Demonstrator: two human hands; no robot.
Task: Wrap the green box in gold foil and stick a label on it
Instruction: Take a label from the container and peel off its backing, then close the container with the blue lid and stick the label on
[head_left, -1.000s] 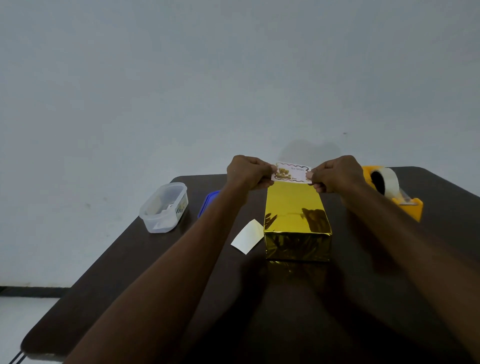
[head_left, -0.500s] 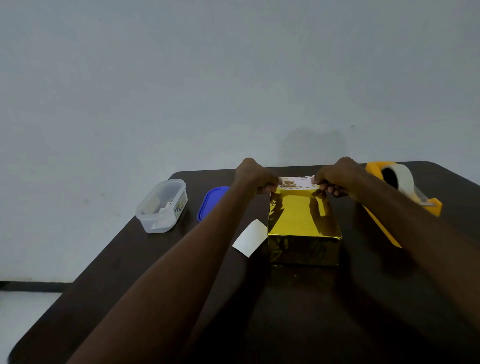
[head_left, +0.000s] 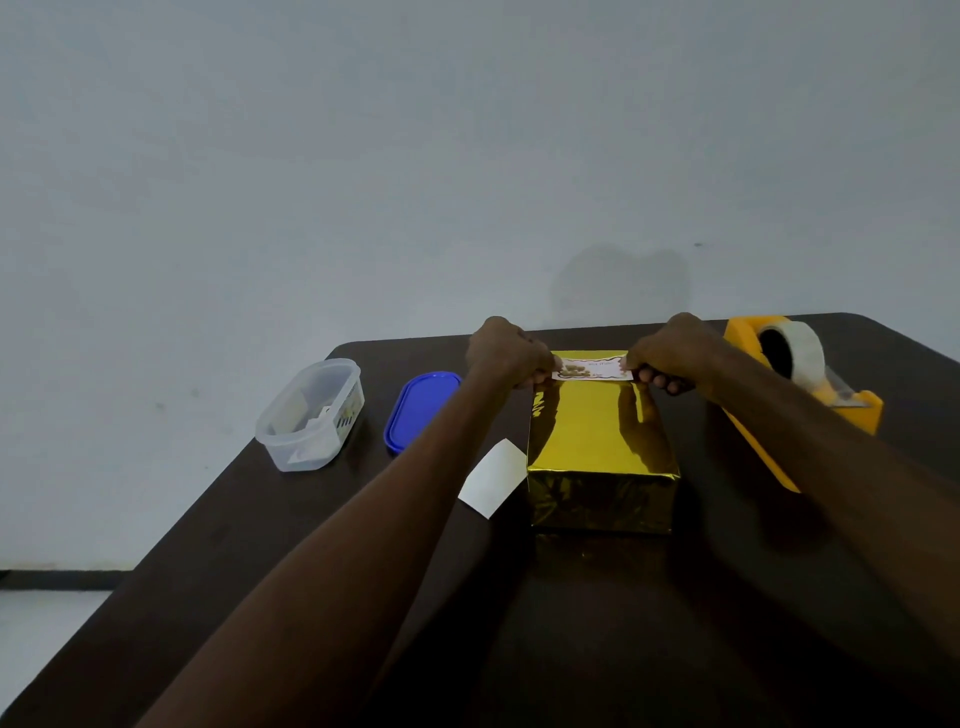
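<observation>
Left hand (head_left: 503, 349) fingers (head_left: 540, 375) curled, pinched left end of label (head_left: 592, 368). Right hand (head_left: 670, 347) fingers (head_left: 660, 378) same deal on right end. Label stretched flat between both, sat at far edge of gold foil-wrapped box (head_left: 597, 441) top; couldn't tell if stuck down. Box upright, mid counter (head_left: 260, 545). White backing paper (head_left: 492, 479) just left of box, touching its corner. Blue lid (head_left: 415, 410) further left, clear plastic container (head_left: 310, 415) beyond. Orange tape dispenser (head_left: 800, 384) off right, behind right forearm.
</observation>
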